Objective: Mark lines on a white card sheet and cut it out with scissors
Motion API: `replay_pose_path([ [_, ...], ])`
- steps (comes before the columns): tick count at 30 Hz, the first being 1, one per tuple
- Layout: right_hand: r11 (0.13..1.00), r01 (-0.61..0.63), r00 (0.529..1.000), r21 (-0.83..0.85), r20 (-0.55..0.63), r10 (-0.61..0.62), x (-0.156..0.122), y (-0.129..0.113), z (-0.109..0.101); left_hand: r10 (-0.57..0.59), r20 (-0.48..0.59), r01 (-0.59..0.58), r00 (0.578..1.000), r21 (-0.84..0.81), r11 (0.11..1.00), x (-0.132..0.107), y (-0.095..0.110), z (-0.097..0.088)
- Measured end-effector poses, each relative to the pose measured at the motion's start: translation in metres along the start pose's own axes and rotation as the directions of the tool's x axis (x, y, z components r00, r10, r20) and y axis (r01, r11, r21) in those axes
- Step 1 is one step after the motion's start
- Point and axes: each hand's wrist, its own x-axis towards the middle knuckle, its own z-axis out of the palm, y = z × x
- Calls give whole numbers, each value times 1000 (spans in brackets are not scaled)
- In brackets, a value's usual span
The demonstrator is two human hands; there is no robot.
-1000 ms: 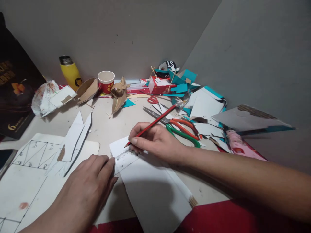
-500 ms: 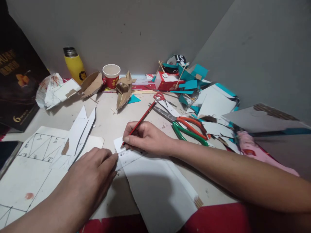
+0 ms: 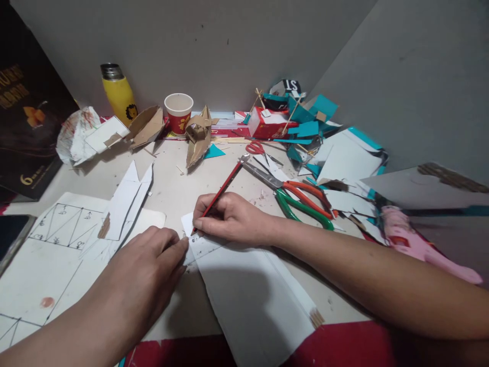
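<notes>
Plainly two hands (image 3: pixel 151 270) (image 3: pixel 229 220), one pencil (image 3: pixel 222 191), one ruler (image 3: pixel 204 246)

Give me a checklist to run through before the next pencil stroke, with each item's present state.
1. Red pencil gripped in the right hand: ok, held low on its shaft.
2. Left hand beside the clear ruler: ok, fingers at its left end.
3. Ruler laid across the white cardboard: ok, near its far end.
4. Pencil tip against the ruler's edge: cannot tell; they are close, but contact is too small to see.
5. Large scissors off that cardboard: ok, lying beyond the right forearm.
6. Drawn sheet fully visible: not ok; white cut-outs cover part of it.
</notes>
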Motion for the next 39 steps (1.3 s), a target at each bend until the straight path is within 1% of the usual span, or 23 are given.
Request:
replay_pose_path([
  [3, 1000, 10, 1000, -14, 8, -10, 0, 0, 0, -4, 5, 4, 1000, 7, 1000, 1, 0, 1],
  [9, 999, 30, 999, -35, 24, -29, 1, 0, 0, -20, 49, 18, 999, 28, 999, 1, 1, 1],
  [16, 992, 78, 997, -96, 36, -75, 0, 2, -1, -2, 0, 2, 1000, 37, 999, 1, -1, 5],
  [27, 986, 124, 992, -114, -20, -127, 0, 2, 1, 14, 0, -14, 1000, 28, 1000, 1, -2, 4],
  [34, 990, 108, 994, -85, 8, -108, -1, 2, 0, 12, 29, -13, 1000, 52, 999, 2, -2, 4],
  [39, 992, 102, 994, -77, -31, -105, -2, 2, 1, 15, 36, -17, 999, 52, 998, 1, -3, 4],
])
